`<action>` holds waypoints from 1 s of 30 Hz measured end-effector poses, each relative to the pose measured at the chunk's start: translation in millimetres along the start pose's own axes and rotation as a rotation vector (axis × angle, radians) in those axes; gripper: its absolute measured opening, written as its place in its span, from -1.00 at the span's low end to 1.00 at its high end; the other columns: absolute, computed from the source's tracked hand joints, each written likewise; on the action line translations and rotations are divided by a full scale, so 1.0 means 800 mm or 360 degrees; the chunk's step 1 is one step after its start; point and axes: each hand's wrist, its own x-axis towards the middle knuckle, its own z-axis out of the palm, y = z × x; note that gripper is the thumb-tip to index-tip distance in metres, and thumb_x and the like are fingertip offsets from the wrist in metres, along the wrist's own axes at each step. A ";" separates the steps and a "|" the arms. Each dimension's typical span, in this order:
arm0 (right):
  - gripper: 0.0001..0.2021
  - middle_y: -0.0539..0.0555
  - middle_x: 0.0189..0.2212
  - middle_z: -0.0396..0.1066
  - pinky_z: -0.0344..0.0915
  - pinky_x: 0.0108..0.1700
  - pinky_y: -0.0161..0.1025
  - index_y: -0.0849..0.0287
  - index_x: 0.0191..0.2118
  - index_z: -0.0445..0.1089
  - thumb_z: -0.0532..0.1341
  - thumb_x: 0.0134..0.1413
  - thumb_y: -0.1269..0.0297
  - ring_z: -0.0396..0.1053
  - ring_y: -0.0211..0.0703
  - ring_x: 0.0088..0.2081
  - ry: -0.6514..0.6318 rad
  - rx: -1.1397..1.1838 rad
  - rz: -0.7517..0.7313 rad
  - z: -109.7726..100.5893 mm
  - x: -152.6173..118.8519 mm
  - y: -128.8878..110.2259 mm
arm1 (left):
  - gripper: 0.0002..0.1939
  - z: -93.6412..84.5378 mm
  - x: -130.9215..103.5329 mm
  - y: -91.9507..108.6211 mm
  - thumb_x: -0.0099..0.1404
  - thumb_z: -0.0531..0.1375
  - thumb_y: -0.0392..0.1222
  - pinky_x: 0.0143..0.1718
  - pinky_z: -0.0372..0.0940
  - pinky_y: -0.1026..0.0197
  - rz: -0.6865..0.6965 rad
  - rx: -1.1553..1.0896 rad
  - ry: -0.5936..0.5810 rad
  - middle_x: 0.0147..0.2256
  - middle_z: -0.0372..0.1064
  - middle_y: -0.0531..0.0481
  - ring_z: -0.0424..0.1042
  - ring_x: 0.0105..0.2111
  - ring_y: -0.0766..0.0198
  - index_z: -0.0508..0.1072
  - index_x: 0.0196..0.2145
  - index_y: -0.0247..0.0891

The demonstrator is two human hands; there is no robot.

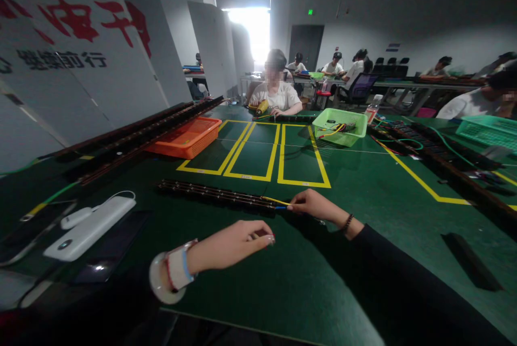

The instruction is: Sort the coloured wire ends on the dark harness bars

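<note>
A long dark strip (218, 194) with rows of thin metallic lines lies crosswise on the green table. From its right end come a yellow wire (277, 200) and a short blue wire (280, 207). My right hand (317, 206) pinches these wires between thumb and fingers, just beyond the strip's end. Below the strip, my left hand (242, 241) hovers over the table with its fingers curled loosely and the thumb apart from them. Nothing shows in it, and it does not touch the strip.
An orange basket (194, 144) and long dark strips (141, 130) are at the left. A green basket (343, 133) stands beyond yellow-taped rectangles. A white power bank (91, 227) and a phone (115, 243) lie near left. A person (278, 92) sits opposite.
</note>
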 end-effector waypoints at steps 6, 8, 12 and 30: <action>-0.82 0.02 -0.48 0.47 0.16 -0.46 -0.37 0.22 -0.32 0.50 0.21 0.04 0.24 0.33 -0.26 -0.49 0.0234 -0.0044 -0.0093 0.027 -0.029 -0.001 | -0.47 0.088 0.070 -0.009 0.25 0.01 0.17 -0.01 0.19 -0.01 -0.0170 -0.1310 -0.0344 -0.07 0.33 -0.36 0.42 -0.17 0.12 0.30 -0.08 -0.38; -0.87 0.03 -0.42 0.48 0.18 -0.38 -0.36 0.20 -0.32 0.50 0.20 0.04 0.34 0.35 -0.25 -0.42 0.0397 -0.0172 -0.0175 0.035 -0.040 -0.001 | -0.45 0.104 0.086 -0.011 0.26 -0.01 0.18 0.04 0.14 0.01 -0.0171 -0.1591 -0.0309 -0.09 0.34 -0.37 0.41 -0.14 0.11 0.30 -0.10 -0.42; -0.85 0.04 -0.48 0.41 0.16 -0.33 -0.33 0.20 -0.44 0.44 0.15 0.05 0.49 0.29 -0.22 -0.38 0.0723 -0.0666 -0.0346 0.052 -0.054 0.002 | -0.55 0.119 0.106 -0.009 0.29 -0.01 0.11 0.06 0.12 0.09 -0.0059 -0.1973 -0.0110 -0.14 0.37 -0.27 0.37 -0.10 0.16 0.33 -0.17 -0.37; -0.79 0.09 -0.37 0.38 0.23 -0.24 -0.23 0.17 -0.28 0.43 0.12 0.19 0.18 0.29 -0.17 -0.29 0.0735 -0.0410 -0.0444 0.043 -0.070 0.004 | -0.71 0.112 0.116 -0.020 0.35 -0.02 -0.11 0.14 0.07 0.09 -0.0062 -0.2276 0.0183 -0.10 0.37 -0.19 0.29 0.01 0.19 0.37 -0.16 -0.34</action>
